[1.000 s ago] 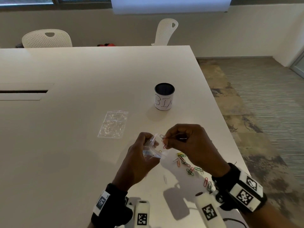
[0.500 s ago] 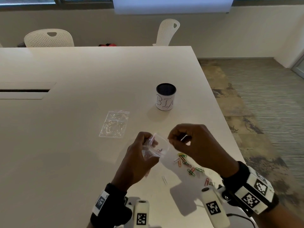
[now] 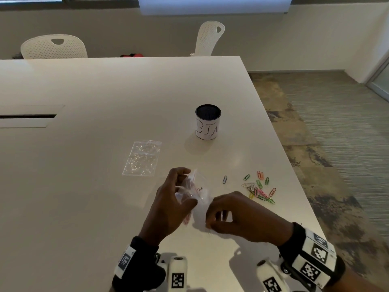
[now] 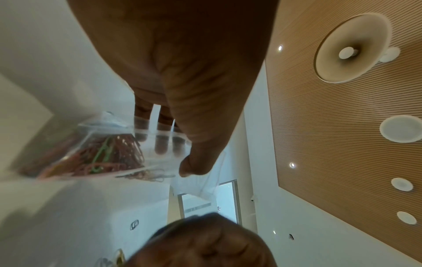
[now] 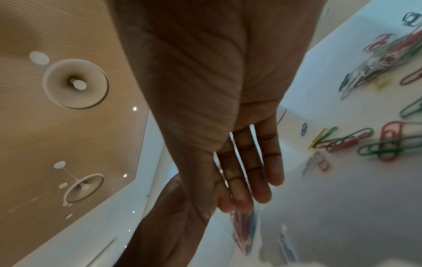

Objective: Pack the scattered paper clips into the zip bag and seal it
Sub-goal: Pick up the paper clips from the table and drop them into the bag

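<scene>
My left hand point(image 3: 183, 186) grips a small clear zip bag point(image 3: 199, 189) just above the table, mouth up. In the left wrist view the thumb point(image 4: 194, 162) pinches the bag point(image 4: 160, 150) against the fingers, and red, orange and green clips point(image 4: 102, 157) fill its bottom. My right hand point(image 3: 210, 220) hovers low over the table just right of the bag, fingers loose, nothing seen in them; the right wrist view shows its fingers point(image 5: 246, 180) fairly straight. A pile of coloured paper clips point(image 3: 260, 189) lies to the right, with a lone blue clip point(image 3: 224, 179) apart.
A second clear bag point(image 3: 143, 158) lies flat to the left. A white can marked BIN point(image 3: 208, 123) stands further back. The table's right edge point(image 3: 294, 171) runs close past the clip pile. A pale clip point(image 5: 287, 247) lies blurred under my right hand.
My right hand left the bag's mouth, where it held clips a second ago, and dropped towards the table in front. The left hand kept its hold on the bag.
</scene>
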A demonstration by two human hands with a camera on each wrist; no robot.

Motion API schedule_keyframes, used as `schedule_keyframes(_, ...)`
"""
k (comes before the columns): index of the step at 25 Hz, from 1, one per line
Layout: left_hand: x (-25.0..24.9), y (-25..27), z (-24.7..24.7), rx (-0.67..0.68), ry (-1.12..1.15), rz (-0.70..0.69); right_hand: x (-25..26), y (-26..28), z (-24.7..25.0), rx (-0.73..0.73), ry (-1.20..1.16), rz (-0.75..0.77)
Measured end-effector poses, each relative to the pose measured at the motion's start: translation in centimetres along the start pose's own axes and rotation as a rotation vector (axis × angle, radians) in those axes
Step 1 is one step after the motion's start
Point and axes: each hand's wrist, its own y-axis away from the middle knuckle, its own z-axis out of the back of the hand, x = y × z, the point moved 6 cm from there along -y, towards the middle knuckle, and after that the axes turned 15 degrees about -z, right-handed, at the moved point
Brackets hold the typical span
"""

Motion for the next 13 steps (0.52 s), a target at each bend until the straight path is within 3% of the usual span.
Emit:
schedule_keyframes(5, 0.0, -0.3, -0.2, -0.007, -0.024, -0.019, -0.6, 0.4, -2.9, 0.083, 0.354, -0.006)
schedule_keyframes(8, -0.4, -0.5, -0.3, -0.023, 0.005, -0.018, -1.1, 0.1, -2.4, 0.046, 0.409, 0.007)
schedule_keyframes(13, -1.5, -0.5, -0.7, -0.018, 0.11, -0.003, -3.9, -1.3, 1.6, -0.08, 0.421, -0.14)
